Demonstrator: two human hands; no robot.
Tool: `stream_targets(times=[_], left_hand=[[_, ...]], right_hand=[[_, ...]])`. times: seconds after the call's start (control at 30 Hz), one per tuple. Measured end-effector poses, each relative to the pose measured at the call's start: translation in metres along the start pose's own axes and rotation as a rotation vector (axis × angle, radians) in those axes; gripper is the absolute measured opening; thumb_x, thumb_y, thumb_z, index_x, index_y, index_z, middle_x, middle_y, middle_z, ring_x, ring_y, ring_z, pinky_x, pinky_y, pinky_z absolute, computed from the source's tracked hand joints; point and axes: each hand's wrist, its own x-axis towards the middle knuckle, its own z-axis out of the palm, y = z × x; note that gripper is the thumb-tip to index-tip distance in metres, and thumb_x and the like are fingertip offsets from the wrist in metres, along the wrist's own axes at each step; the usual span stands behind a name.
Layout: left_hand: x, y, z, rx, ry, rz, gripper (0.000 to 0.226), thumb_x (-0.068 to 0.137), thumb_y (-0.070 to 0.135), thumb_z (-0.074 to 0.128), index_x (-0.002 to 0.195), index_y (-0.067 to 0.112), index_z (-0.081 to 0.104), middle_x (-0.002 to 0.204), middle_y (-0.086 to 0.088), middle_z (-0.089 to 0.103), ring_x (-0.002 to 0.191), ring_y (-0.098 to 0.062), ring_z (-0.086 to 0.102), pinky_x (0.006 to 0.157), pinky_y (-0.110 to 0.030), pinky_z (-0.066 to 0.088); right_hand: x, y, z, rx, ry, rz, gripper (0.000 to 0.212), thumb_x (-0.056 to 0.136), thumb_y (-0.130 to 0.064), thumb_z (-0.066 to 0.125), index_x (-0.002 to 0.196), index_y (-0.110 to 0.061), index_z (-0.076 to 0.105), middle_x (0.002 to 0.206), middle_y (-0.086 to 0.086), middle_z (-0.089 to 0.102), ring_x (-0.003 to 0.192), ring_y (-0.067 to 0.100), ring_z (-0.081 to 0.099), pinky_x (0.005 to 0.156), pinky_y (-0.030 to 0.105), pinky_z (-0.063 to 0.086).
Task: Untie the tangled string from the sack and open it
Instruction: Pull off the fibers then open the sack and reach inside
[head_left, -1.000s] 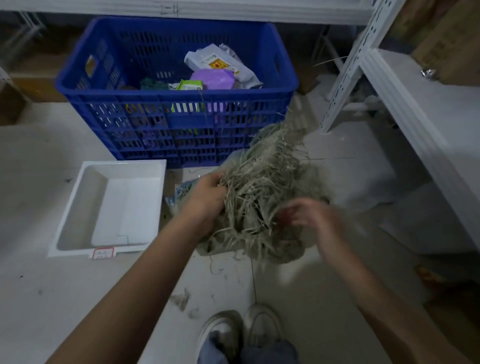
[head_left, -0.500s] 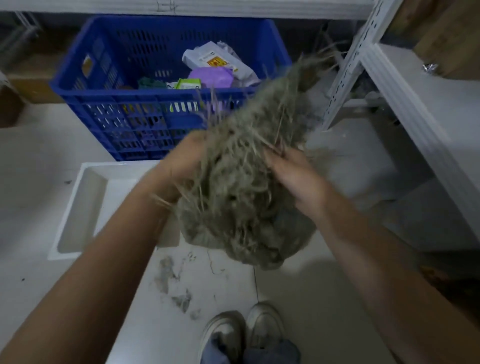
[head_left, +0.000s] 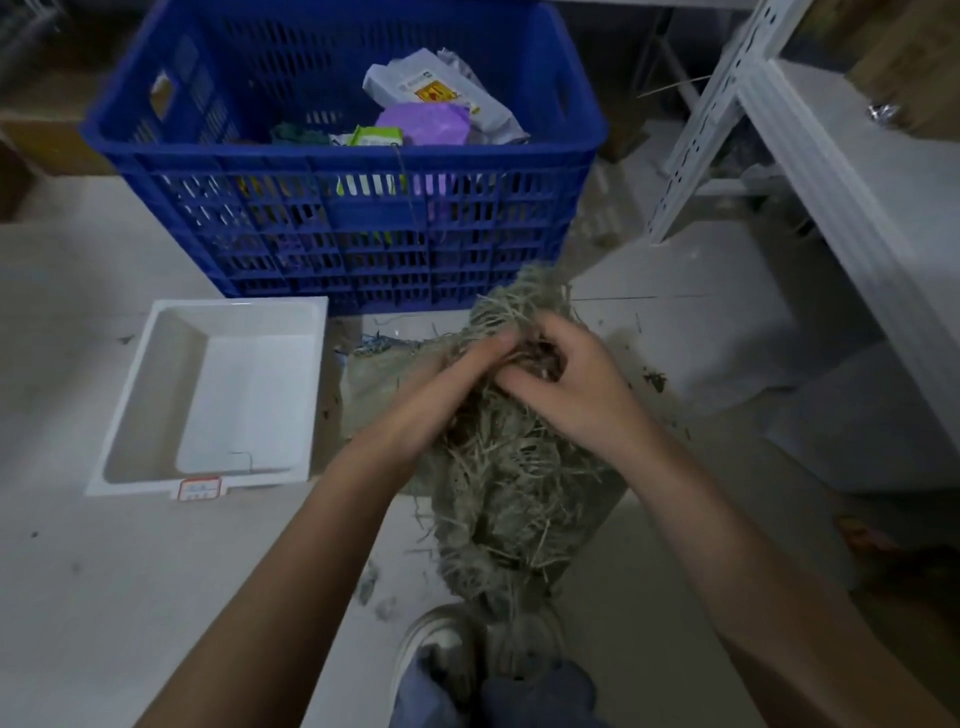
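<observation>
A grey-green woven sack (head_left: 511, 499) hangs in front of me above the floor, wrapped in a mass of frayed, straw-coloured tangled string (head_left: 519, 312). My left hand (head_left: 447, 384) grips the string and sack from the left. My right hand (head_left: 566, 384) closes on the tangle from the right, fingers curled into the strands near the sack's top. The two hands touch each other there. A flat part of the sack (head_left: 379, 374) spreads to the left behind my left hand. The sack's mouth is hidden under string and fingers.
A blue plastic crate (head_left: 332, 218) with packets in it stands straight ahead. A white tray (head_left: 208, 400) lies on the floor at the left. A white metal shelf (head_left: 841, 208) runs along the right. My shoes (head_left: 467, 649) are below the sack, with bits of fibre on the floor.
The sack was lifted high in front of the crate half a second ago; it has come down lower. Both hands have shifted together onto the top of the tangle.
</observation>
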Motion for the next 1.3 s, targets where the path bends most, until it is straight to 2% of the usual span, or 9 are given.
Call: stream_targets(times=[0.17, 0.43, 0.6, 0.73, 0.8, 0.97, 1.07, 1.23, 1.3], left_hand=[[0.006, 0.001, -0.005, 0.050, 0.149, 0.092, 0.028, 0.088, 0.040, 0.059, 0.075, 0.017, 0.069, 0.071, -0.002, 0.068, 0.063, -0.013, 0.063, 0.064, -0.026, 0.049], [0.012, -0.009, -0.011, -0.367, 0.163, -0.006, 0.019, 0.094, 0.024, 0.054, 0.082, 0.014, 0.066, 0.064, -0.001, 0.062, 0.052, -0.015, 0.054, 0.054, -0.028, 0.042], [0.015, -0.008, -0.035, -0.521, 0.189, 0.001, 0.020, 0.096, 0.010, 0.048, 0.087, 0.010, 0.066, 0.064, 0.001, 0.074, 0.057, -0.011, 0.069, 0.054, -0.022, 0.059], [0.018, -0.006, -0.056, -0.741, 0.131, -0.025, 0.027, 0.099, 0.007, 0.036, 0.094, 0.007, 0.063, 0.085, -0.006, 0.072, 0.072, -0.016, 0.070, 0.064, -0.028, 0.060], [0.019, -0.006, -0.066, -0.788, 0.140, -0.065, 0.032, 0.100, 0.008, 0.031, 0.091, 0.007, 0.061, 0.070, -0.006, 0.074, 0.059, -0.015, 0.072, 0.055, -0.027, 0.060], [0.021, -0.010, -0.079, -0.773, 0.164, -0.109, 0.040, 0.088, 0.007, 0.041, 0.069, 0.005, 0.076, 0.062, -0.008, 0.075, 0.055, -0.016, 0.073, 0.047, -0.027, 0.059], [0.017, -0.009, -0.080, -0.756, 0.178, -0.112, 0.023, 0.058, 0.010, 0.052, 0.049, 0.006, 0.072, 0.055, -0.007, 0.071, 0.048, -0.018, 0.070, 0.042, -0.026, 0.056], [0.014, -0.014, -0.098, -0.534, 0.533, -0.176, 0.011, 0.062, 0.008, 0.043, 0.063, 0.007, 0.054, 0.050, -0.005, 0.057, 0.032, -0.011, 0.057, 0.035, -0.010, 0.043], [0.014, -0.017, -0.098, 0.034, 0.903, -0.054, 0.028, 0.077, 0.016, 0.050, 0.099, 0.000, 0.056, 0.090, -0.013, 0.060, 0.082, -0.020, 0.071, 0.071, -0.027, 0.058]], right_hand=[[0.004, 0.004, -0.005, -0.290, 0.071, -0.074, 0.020, 0.081, -0.006, 0.066, 0.086, -0.018, 0.050, 0.085, -0.003, 0.056, 0.083, 0.011, 0.055, 0.068, 0.018, 0.041], [0.002, 0.011, -0.017, -0.061, 0.222, 0.047, 0.016, 0.089, -0.005, 0.060, 0.094, -0.018, 0.052, 0.097, -0.012, 0.054, 0.101, 0.002, 0.048, 0.071, -0.010, 0.033], [0.000, 0.013, -0.037, 0.135, 0.244, 0.047, 0.011, 0.088, -0.014, 0.055, 0.088, -0.023, 0.061, 0.089, 0.033, 0.055, 0.077, 0.047, 0.053, 0.067, 0.042, 0.047], [0.004, 0.020, -0.047, 0.070, 0.356, 0.039, 0.045, 0.082, -0.034, 0.060, 0.068, 0.007, 0.048, 0.065, 0.025, 0.040, 0.060, 0.032, 0.039, 0.058, 0.027, 0.034], [0.006, 0.028, -0.054, -0.097, 0.356, 0.027, 0.051, 0.079, -0.033, 0.073, 0.058, -0.005, 0.036, 0.060, 0.012, 0.031, 0.056, 0.019, 0.034, 0.056, 0.024, 0.030], [0.015, 0.044, -0.070, -0.485, 0.112, 0.343, 0.057, 0.073, -0.023, 0.079, 0.117, -0.004, 0.048, 0.111, 0.010, 0.052, 0.104, 0.025, 0.052, 0.082, 0.027, 0.038], [0.014, 0.053, -0.071, -0.317, 0.157, 0.498, 0.032, 0.084, -0.007, 0.067, 0.101, -0.008, 0.040, 0.079, -0.002, 0.052, 0.069, 0.011, 0.051, 0.058, 0.021, 0.038], [0.011, 0.063, -0.075, 0.232, 0.382, 0.683, 0.043, 0.081, 0.018, 0.039, 0.045, -0.006, 0.039, 0.022, -0.006, 0.040, 0.027, 0.017, 0.047, 0.030, 0.010, 0.036], [0.008, 0.061, -0.073, 0.455, 0.385, 0.722, 0.037, 0.083, 0.013, 0.034, 0.053, -0.002, 0.047, 0.031, 0.004, 0.051, 0.026, 0.015, 0.053, 0.032, 0.015, 0.044]])
